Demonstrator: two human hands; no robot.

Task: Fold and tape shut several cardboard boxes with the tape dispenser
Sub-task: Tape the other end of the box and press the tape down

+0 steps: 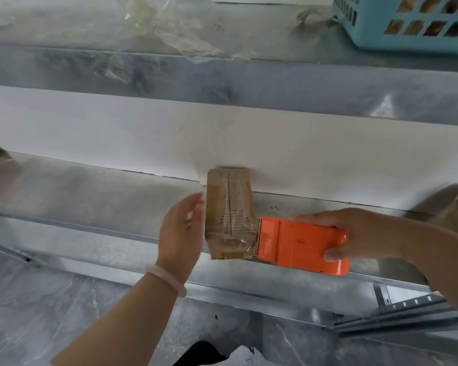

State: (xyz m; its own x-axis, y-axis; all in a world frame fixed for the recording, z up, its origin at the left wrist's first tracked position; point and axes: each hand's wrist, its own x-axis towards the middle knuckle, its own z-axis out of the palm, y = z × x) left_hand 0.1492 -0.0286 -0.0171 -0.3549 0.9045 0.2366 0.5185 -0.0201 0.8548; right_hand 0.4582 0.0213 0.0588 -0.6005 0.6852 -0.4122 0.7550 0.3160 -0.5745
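Head view: a small brown cardboard box (229,212), oblong with rounded corners, lies at the centre of the frame on a dull, mottled grey metal shelf (90,196). Its far end is against a smooth white panel (117,133). A seam runs down the box's top face, and glossy, wrinkled clear tape crosses the near part.

The left hand (181,228) is just left of the box with its fingers straight, flat and slightly blurred. Whether it touches the cardboard cannot be told. A pale, translucent bracelet (167,280) circles its wrist.

The right hand (354,233) grips a blocky orange plastic dispenser (302,244) right of centre, thumb on its near side. The dispenser's thin metal edge meets the box's right side.

In the upper right, a light blue plastic lattice basket (407,25) sits on a higher shelf. Crumpled clear film (169,30) lies at upper centre.
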